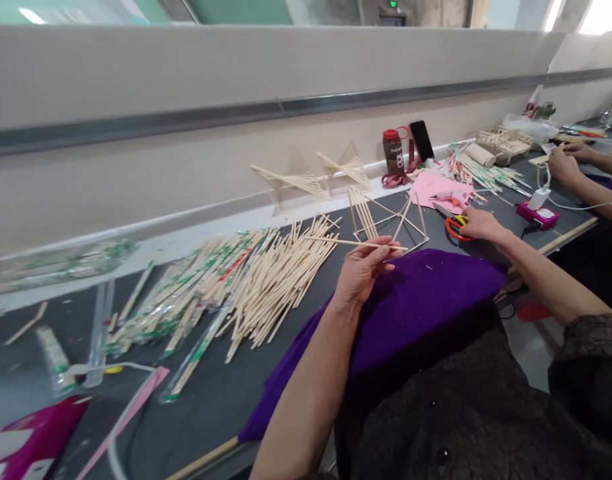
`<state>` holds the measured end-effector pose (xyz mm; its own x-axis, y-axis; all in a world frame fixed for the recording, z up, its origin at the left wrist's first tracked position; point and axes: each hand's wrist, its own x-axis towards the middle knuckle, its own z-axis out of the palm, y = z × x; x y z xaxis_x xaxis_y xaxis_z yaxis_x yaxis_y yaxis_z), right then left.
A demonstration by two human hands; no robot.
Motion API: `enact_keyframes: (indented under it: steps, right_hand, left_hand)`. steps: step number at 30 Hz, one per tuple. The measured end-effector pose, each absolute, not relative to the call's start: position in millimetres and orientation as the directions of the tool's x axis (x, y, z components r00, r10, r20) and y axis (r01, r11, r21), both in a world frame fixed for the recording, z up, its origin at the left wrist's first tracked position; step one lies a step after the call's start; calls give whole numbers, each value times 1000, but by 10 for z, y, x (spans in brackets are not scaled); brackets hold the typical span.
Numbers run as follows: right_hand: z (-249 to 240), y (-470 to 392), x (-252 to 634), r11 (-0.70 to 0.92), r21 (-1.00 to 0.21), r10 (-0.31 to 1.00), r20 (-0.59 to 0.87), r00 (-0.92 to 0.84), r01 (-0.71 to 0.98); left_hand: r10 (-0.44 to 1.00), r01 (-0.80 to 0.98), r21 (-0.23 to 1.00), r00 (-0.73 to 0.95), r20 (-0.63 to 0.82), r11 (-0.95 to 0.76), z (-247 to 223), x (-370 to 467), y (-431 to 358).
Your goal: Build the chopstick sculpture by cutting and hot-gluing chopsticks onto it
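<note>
My left hand (pixel 362 268) pinches a thin wooden chopstick (pixel 339 241) between thumb and fingers, above the edge of a purple cloth (pixel 426 300). The chopstick points left, toward a heap of loose chopsticks (pixel 281 283). My right hand (pixel 479 225) has its fingers closed at the orange and yellow handles of a pair of scissors (pixel 455 229), which lie on the dark table. Between and behind my hands stands an open frame of joined sticks (pixel 407 219), with several parallel sticks on its left side. The fingertips of my right hand are partly hidden.
Two twisted stick models (pixel 291 180) lean by the wall. Wrapped chopsticks (pixel 191 287) lie left. Behind are a red-capped bottle (pixel 393 152), a phone (pixel 422 141) and pink paper (pixel 439 190). A magenta power box (pixel 537 215) is right, near another person's hands (pixel 566 163).
</note>
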<state>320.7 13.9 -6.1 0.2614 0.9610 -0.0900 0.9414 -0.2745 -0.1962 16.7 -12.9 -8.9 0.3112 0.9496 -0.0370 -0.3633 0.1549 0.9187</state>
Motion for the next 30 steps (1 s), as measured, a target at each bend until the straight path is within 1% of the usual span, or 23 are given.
enact_keyframes:
  steps: [3, 5, 7, 8, 9, 10, 12, 14, 16, 19, 22, 25, 27, 30]
  right_hand:
    - [-27, 18, 3315, -276, -327, 961, -117, 250, 904]
    - [-14, -116, 3385, -277, -488, 961, -136, 242, 828]
    - [-13, -272, 3441, -250, -715, 964, -121, 236, 653]
    - [-10, -353, 3459, -200, -815, 970, -88, 225, 543]
    - [-3, -432, 3467, -125, -888, 977, -34, 209, 442]
    - [13, -509, 3463, -34, -930, 981, 40, 191, 366]
    - [77, -645, 3408, 166, -946, 961, 218, 168, 279]
    - [181, -742, 3287, 319, -914, 922, 360, 140, 250]
    - [298, -784, 3103, 400, -889, 902, 425, 76, 222]
    - [410, -732, 2747, 468, -875, 884, 465, -55, 123]
    - [377, -581, 2356, 458, -889, 872, 447, -199, 12]
    - [230, -401, 2001, 392, -916, 859, 395, -326, -79]
    - [127, -301, 1819, 316, -943, 856, 330, -398, -101]
    - [31, -207, 1665, 211, -974, 831, 225, -508, -86]
  left_hand:
    - [945, -340, 929, 326, -30, 146, -71, 172, -165]
    - [942, -322, 936, 334, -29, 143, -62, 176, -182]
    - [940, -312, 940, 340, -26, 138, -61, 180, -190]
    - [940, -312, 940, 342, -22, 136, -62, 181, -191]
    - [940, -316, 940, 340, -17, 131, -64, 182, -191]
    - [941, -321, 938, 337, -12, 127, -65, 183, -189]
    - [944, -333, 935, 331, -7, 124, -64, 181, -185]
    - [945, -346, 930, 327, -3, 123, -53, 175, -179]
    - [950, -367, 923, 313, 9, 113, -32, 163, -169]
    - [968, -440, 895, 247, 47, 68, 14, 121, -145]
    - [986, -520, 854, 148, 77, 12, 64, 35, -107]
    - [994, -572, 817, 30, 105, -69, 101, -86, -57]
    - [992, -603, 789, -45, 115, -119, 119, -164, -26]
    - [987, -643, 750, -124, 99, -156, 145, -236, -1]
